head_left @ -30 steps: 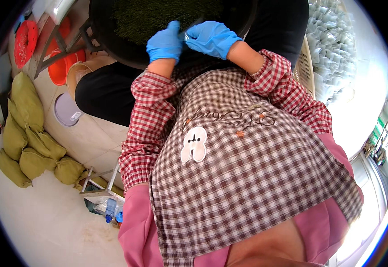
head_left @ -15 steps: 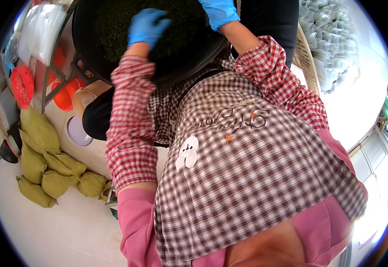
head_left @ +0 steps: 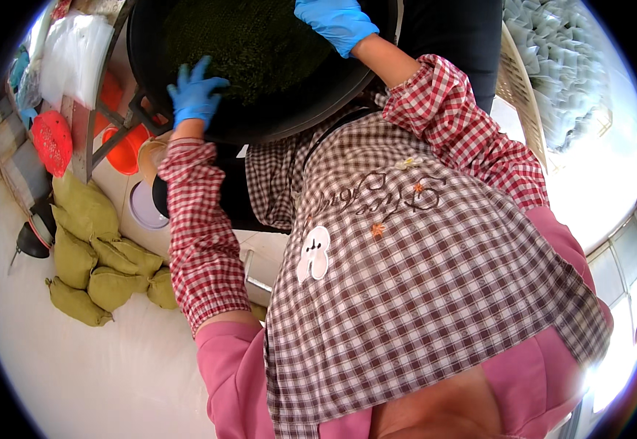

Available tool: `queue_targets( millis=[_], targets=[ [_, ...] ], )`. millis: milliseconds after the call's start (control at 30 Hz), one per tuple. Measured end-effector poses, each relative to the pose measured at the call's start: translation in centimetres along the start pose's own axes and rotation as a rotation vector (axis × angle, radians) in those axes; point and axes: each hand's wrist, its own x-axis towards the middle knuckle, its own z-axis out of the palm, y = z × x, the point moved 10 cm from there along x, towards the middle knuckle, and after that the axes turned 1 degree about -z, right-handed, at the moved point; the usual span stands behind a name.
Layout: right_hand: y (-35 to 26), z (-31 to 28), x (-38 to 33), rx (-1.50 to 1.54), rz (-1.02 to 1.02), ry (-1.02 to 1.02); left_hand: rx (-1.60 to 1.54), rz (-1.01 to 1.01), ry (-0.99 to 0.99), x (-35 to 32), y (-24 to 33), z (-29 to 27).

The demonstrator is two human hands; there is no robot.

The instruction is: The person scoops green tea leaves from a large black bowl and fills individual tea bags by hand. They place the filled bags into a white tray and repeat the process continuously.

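Note:
A large round black pan (head_left: 274, 134) with a side handle sits in front of me, holding a heap of dark green, fine, loose material (head_left: 253, 62) whose kind I cannot make out. Both my hands wear blue gloves. My left hand (head_left: 196, 94) is at the pan's near-left rim, its fingers spread apart and nothing in them. Over the right side of the heap, my right hand (head_left: 339, 26) reaches leftward at the picture's top edge. Its fingertips are partly cut off there, so I cannot see whether they hold anything.
Several olive-green filled sacks (head_left: 117, 287) lie on the floor at left. An orange-red bucket (head_left: 127, 150) and a pale purple lid (head_left: 147, 205) are near the pan's left side. At right stands a beige basket (head_left: 521, 84) beside a pile of translucent bags (head_left: 556, 66).
My left hand has moved from over the heap back and left to the pan's near rim, its fingers spreading. My right hand has shifted left, further over the pan.

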Motion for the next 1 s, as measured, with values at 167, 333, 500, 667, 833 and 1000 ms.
queue_targets(
  millis=[167,333,500,667,833,1000],
  targets=[
    [1.7,2.6,-0.2,0.165,0.040,-0.170,-0.503,-0.043,0.431,-3.5,-6.9,-9.2],
    [0.0,1.1,-1.5,-0.266,0.197,-0.234,-0.825,-0.690,0.414,-4.4,-14.1,-4.1],
    [-2.0,0.9,-2.0,-0.367,0.240,-0.264,-0.529,-0.730,0.378,-0.4,-7.2,-0.4],
    [-1.3,2.1,-1.8,-0.390,0.175,-0.288,-0.457,-0.552,0.130,3.0,-2.6,2.7],
    [-1.0,3.9,-2.9,-0.451,0.121,-0.441,-1.347,-0.427,0.162,1.2,-5.6,0.9],
    [-2.2,6.9,-5.2,-0.564,-0.060,-0.687,-1.765,-0.205,0.265,-2.2,-5.0,-3.8]
  ],
)
